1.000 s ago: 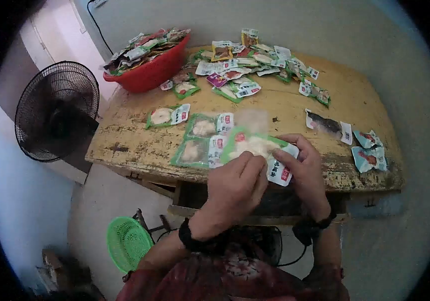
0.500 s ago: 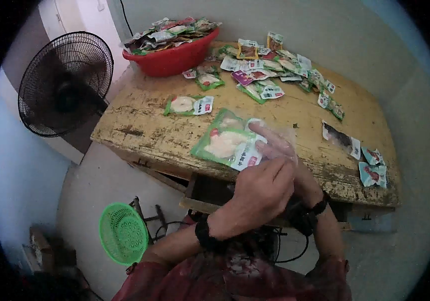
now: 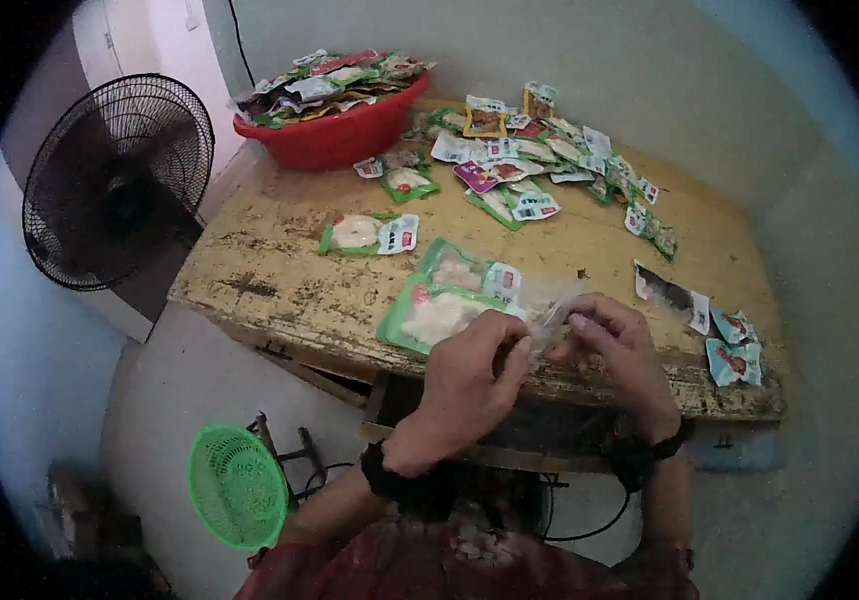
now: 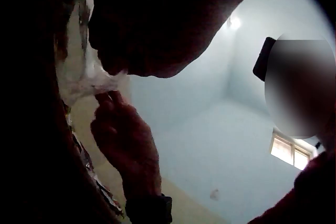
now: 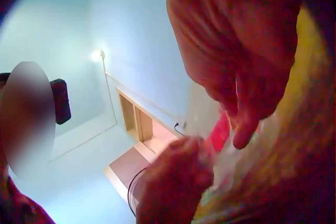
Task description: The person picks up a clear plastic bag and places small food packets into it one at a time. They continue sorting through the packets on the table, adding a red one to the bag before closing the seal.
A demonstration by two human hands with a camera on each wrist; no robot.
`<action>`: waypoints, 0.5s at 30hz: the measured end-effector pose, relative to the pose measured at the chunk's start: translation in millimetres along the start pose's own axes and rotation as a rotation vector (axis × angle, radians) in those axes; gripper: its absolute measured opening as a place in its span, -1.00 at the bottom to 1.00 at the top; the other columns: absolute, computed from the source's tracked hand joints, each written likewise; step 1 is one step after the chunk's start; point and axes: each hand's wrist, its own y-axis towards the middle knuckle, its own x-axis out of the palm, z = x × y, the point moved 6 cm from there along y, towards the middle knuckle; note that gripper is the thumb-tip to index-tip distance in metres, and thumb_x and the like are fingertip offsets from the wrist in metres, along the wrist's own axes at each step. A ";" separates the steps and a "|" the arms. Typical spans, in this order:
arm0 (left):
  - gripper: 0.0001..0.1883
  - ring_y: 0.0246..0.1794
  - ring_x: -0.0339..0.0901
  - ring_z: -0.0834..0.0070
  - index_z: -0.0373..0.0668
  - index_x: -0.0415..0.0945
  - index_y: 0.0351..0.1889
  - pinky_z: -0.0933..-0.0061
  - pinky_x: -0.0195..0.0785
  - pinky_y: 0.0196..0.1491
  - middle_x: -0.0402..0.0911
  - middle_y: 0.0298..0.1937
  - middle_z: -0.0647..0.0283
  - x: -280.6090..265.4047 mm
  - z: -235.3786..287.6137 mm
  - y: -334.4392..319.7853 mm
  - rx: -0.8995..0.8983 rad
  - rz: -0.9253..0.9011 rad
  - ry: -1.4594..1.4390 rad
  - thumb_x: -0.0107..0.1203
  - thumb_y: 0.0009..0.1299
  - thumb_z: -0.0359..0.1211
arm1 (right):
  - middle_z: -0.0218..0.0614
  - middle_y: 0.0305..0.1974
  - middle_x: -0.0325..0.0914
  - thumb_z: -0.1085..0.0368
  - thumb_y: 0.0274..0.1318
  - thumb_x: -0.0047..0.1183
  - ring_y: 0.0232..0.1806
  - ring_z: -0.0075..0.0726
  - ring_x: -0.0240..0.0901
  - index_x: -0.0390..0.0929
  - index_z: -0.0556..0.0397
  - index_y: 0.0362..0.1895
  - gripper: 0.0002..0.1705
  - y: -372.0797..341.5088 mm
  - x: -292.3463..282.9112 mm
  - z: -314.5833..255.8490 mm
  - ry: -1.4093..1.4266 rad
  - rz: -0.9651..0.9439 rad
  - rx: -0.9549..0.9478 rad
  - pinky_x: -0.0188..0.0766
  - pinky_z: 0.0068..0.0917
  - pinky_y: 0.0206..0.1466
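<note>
Clear plastic film is pinched between the fingertips of the left hand and the right hand, close together at the table's front edge. Just left of them lies a green-edged packet with pale contents, overlapping another packet behind it. The left hand partly covers the front packet's right end. In the left wrist view, crinkled film spans between the dark left hand and the right hand. The right wrist view shows the right hand with curled fingers, near the blurred left hand.
A red basin heaped with packets stands at the back left, beside a pile of packets. One packet lies left; a dark one and small blue ones lie right. Below are an open drawer and green basket.
The green-edged packet was let go and now lies to the left over the other one. The right hand has drawn back from over the packets, and both hands have come to the clear film.
</note>
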 end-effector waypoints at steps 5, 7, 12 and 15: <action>-0.88 -0.47 0.46 0.50 -0.24 0.50 -0.14 0.43 0.34 -0.40 0.54 -0.41 0.21 -1.2 -12.8 0.5 -0.124 -0.044 -0.025 0.14 0.50 -0.39 | -0.27 -0.24 0.68 0.23 0.45 -0.05 -0.47 -0.59 0.54 0.55 0.21 0.05 -0.69 37.5 -36.5 -36.1 0.024 0.165 -0.076 0.30 -0.70 -0.48; -0.88 -0.49 0.42 0.53 -0.24 0.49 -0.14 0.45 0.31 -0.42 0.51 -0.44 0.24 -2.7 -12.9 -1.8 -0.134 -0.052 -0.040 0.13 0.51 -0.38 | -0.25 -0.24 0.67 0.25 0.42 0.00 -0.41 -0.53 0.56 0.54 0.21 0.07 -0.69 67.9 -43.5 -44.9 -0.099 0.162 -0.167 0.41 -0.62 -0.37; -0.86 -0.38 0.59 0.33 -0.24 0.51 -0.12 0.32 0.43 -0.31 0.61 -0.34 0.10 -0.9 -21.6 -9.4 -0.139 -0.129 -0.073 0.14 0.49 -0.37 | -0.16 -0.14 0.68 0.29 0.29 0.09 -0.27 -0.14 0.61 0.55 0.07 0.08 -0.69 158.1 -38.1 -27.2 -0.668 0.197 -0.493 0.50 -0.23 -0.28; -0.85 -0.28 0.62 0.25 -0.24 0.52 -0.10 0.28 0.45 -0.25 0.63 -0.28 0.08 -2.2 -23.6 -9.8 -0.035 -0.126 -0.072 0.15 0.48 -0.37 | -0.13 -0.10 0.63 0.35 0.15 0.11 -0.21 0.05 0.58 0.56 -0.04 0.09 -0.62 183.3 -9.6 -27.1 -1.078 0.284 -0.798 0.52 -0.05 -0.20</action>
